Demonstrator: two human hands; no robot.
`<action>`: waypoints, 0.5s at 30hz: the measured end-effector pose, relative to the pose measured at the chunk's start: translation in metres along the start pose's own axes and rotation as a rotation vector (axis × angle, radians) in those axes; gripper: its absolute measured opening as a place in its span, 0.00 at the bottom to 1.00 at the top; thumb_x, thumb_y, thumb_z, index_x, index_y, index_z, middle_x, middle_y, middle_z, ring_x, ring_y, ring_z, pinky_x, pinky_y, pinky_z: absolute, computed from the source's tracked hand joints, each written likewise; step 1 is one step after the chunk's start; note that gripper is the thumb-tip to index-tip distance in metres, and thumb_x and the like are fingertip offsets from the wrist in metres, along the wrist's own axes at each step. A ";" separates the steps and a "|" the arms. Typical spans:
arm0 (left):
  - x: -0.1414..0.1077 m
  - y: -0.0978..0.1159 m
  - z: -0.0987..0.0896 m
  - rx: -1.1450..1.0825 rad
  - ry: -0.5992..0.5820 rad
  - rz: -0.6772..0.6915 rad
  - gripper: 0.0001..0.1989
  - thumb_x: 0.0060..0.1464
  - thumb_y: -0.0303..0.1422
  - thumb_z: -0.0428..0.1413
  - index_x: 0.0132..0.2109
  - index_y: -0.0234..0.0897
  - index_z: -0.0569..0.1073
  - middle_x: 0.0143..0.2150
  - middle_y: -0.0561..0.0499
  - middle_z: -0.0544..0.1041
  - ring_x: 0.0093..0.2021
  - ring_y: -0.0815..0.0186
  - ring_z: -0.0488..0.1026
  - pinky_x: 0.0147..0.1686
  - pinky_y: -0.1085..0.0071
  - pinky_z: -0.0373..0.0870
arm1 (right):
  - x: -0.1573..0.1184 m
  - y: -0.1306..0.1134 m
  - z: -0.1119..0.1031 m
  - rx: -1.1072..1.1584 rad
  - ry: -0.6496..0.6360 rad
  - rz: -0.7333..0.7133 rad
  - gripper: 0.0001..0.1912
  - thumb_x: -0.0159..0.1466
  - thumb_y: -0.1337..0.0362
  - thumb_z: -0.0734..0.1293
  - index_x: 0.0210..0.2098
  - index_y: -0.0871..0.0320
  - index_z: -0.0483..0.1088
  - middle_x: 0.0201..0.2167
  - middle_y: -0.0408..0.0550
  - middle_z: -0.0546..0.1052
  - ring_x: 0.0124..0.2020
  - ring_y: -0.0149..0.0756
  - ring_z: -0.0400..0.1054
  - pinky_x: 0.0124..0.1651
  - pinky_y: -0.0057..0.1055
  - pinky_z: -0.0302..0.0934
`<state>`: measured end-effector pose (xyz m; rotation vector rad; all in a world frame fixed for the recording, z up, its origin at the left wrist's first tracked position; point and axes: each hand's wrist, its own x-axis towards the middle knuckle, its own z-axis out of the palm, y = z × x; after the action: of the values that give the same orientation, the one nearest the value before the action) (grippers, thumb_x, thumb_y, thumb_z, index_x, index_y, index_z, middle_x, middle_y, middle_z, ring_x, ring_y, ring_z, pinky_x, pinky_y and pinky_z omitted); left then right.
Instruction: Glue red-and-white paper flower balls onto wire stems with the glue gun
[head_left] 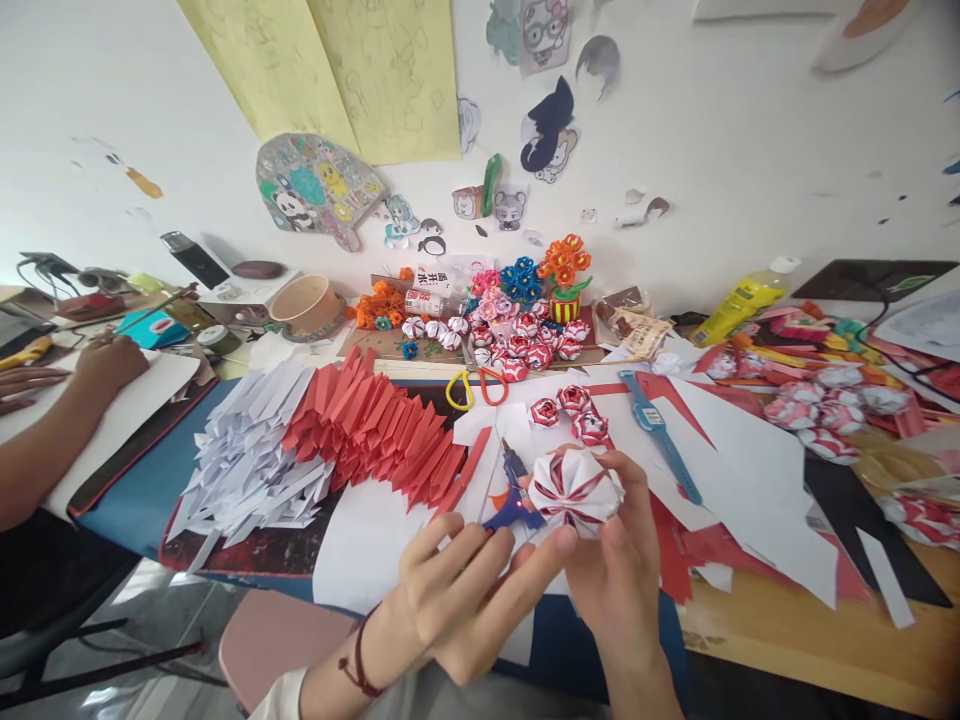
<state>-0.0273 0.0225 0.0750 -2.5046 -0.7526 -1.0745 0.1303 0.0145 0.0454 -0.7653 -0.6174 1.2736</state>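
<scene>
A folded red-and-white paper flower [576, 487] sits in my right hand [626, 560], whose fingers are closed around its right side and underside. My left hand [480, 590] has its index finger stretched out to the flower's lower edge; the other fingers are loosely bent and apart, with nothing visible in them. Just behind my hands a blue glue gun [517, 500] with a small red light lies partly hidden. Beyond the flower are several finished red-and-white paper flowers [576, 400]. Left of the gun spread folded red paper strips [375, 425] and folded white paper strips [255, 450].
Scissors [477, 388] lie behind the strips. A blue watch [660, 435] rests on white paper sheets [750, 470] to the right. Along the wall stand a pot of orange flowers [566, 305] and a yellow bottle [742, 305]. Another person's arm [67, 420] rests at far left.
</scene>
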 end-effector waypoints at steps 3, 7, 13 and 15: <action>-0.001 0.000 0.000 -0.001 0.005 -0.001 0.16 0.68 0.22 0.48 0.54 0.27 0.78 0.31 0.48 0.81 0.25 0.68 0.73 0.28 0.67 0.61 | 0.001 -0.001 -0.001 -0.011 -0.017 0.001 0.22 0.62 0.48 0.73 0.52 0.42 0.68 0.52 0.46 0.76 0.45 0.44 0.76 0.50 0.44 0.70; -0.003 0.002 -0.004 -0.025 -0.013 -0.004 0.16 0.67 0.21 0.48 0.53 0.24 0.78 0.32 0.47 0.82 0.27 0.67 0.76 0.28 0.67 0.63 | 0.005 0.001 -0.005 -0.028 -0.021 0.004 0.20 0.63 0.48 0.73 0.52 0.41 0.68 0.52 0.45 0.75 0.47 0.45 0.76 0.53 0.47 0.70; -0.002 0.007 -0.015 -0.025 0.013 0.007 0.11 0.66 0.24 0.52 0.47 0.26 0.79 0.30 0.49 0.83 0.27 0.66 0.78 0.28 0.66 0.67 | 0.027 0.012 -0.018 -0.120 -0.019 -0.130 0.18 0.64 0.51 0.72 0.52 0.41 0.68 0.52 0.46 0.72 0.55 0.45 0.72 0.57 0.47 0.69; -0.001 0.010 -0.019 0.001 0.017 0.007 0.10 0.66 0.24 0.53 0.45 0.29 0.80 0.29 0.51 0.84 0.28 0.66 0.78 0.29 0.67 0.68 | 0.037 0.012 -0.024 -0.221 -0.026 -0.185 0.18 0.65 0.53 0.72 0.53 0.42 0.68 0.53 0.47 0.72 0.59 0.44 0.69 0.62 0.46 0.65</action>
<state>-0.0335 0.0048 0.0862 -2.4916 -0.7389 -1.0916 0.1490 0.0485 0.0210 -0.8532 -0.8402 1.0576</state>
